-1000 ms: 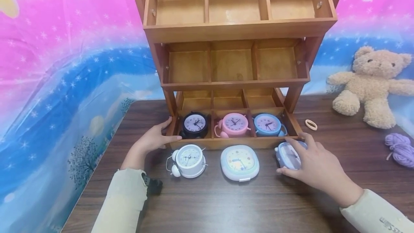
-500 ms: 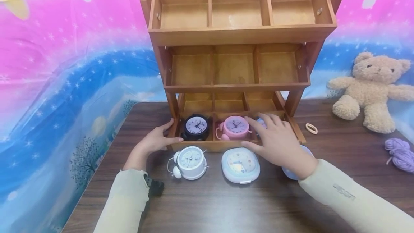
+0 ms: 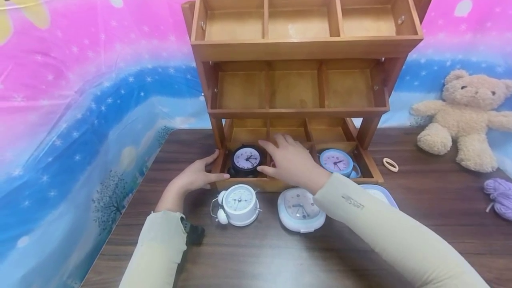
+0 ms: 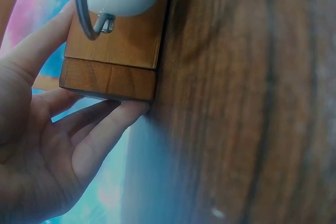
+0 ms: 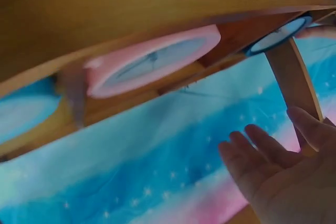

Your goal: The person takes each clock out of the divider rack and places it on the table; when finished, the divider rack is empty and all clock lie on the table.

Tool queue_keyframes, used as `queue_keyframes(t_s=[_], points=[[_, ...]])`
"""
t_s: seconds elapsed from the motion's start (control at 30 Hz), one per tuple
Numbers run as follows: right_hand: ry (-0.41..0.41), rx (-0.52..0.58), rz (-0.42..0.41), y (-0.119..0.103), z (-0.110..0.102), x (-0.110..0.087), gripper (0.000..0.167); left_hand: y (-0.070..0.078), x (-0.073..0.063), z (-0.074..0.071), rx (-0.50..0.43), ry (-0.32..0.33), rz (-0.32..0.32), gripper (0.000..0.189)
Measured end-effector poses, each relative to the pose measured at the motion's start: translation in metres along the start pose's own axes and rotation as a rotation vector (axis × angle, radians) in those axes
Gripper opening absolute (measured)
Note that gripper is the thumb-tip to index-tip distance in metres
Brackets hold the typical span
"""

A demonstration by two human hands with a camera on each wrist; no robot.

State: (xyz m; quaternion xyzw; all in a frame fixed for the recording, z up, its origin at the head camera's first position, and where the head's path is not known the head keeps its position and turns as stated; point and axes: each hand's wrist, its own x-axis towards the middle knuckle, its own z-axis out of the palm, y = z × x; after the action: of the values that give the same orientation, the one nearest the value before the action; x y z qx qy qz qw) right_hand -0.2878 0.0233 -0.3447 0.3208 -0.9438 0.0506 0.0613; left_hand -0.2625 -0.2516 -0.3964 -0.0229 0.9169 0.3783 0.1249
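Note:
My left hand (image 3: 194,177) holds the left front corner of the wooden rack's (image 3: 298,51) bottom tray, thumb over the front rim and fingers along the side. My right hand (image 3: 294,159) hovers, fingers spread, over the tray's middle compartment, hiding most of the pink alarm clock (image 5: 152,64). Its fingertips come close to the black alarm clock (image 3: 246,158) in the left compartment. A blue alarm clock (image 3: 336,161) sits in the right one. On the table before the tray are a white twin-bell alarm clock (image 3: 240,203), a pale blue clock (image 3: 298,217) and a lavender clock (image 3: 390,194), half hidden by the sleeve.
The rack's two upper tiers, each split into 3 compartments, rise above the clocks. To the right on the table (image 3: 420,208) are a wooden ring (image 3: 390,165), a teddy bear (image 3: 466,117) and purple yarn (image 3: 500,197). A patterned cloth (image 3: 100,70) hangs behind.
My right hand has left the lavender clock, passed over the blue clock and moved left across the tray to the pink clock. The left hand keeps its place at the corner.

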Motion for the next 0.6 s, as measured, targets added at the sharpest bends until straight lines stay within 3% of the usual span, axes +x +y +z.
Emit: queue_keyframes(t_s=[0.3, 0.6], points=[[-0.076, 0.202, 0.088, -0.015, 0.017, 0.039, 0.085, 0.000, -0.001, -0.001, -0.005, -0.011, 0.013, 0.098], [-0.118, 0.230, 0.055, -0.023, 0.027, 0.056, 0.090, -0.002, -0.001, -0.003, -0.016, -0.013, 0.012, 0.099]])
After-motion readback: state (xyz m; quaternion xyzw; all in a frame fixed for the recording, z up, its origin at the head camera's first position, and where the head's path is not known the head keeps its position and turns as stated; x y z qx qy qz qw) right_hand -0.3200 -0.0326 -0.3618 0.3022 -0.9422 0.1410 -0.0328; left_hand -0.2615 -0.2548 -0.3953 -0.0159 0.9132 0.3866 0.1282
